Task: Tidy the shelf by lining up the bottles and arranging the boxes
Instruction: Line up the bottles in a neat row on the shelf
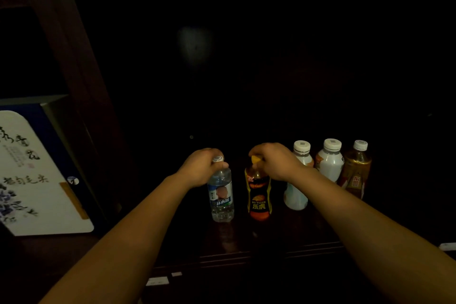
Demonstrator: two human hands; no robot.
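Several bottles stand upright on a dark wooden shelf (246,252). My left hand (201,166) grips the neck of a clear water bottle (221,201) with a blue label. My right hand (276,161) holds the top of a dark energy drink bottle (257,198) with a yellow cap. Right of it stand a pale bottle (297,195) with a white cap, partly behind my right wrist, a white milk-like bottle (329,163), and an amber tea bottle (355,171).
A white and blue box (37,175) with calligraphy and flower print stands in the compartment to the left, beyond a wooden upright (81,86). The back of the shelf is dark. A small white object (447,245) lies at the right edge.
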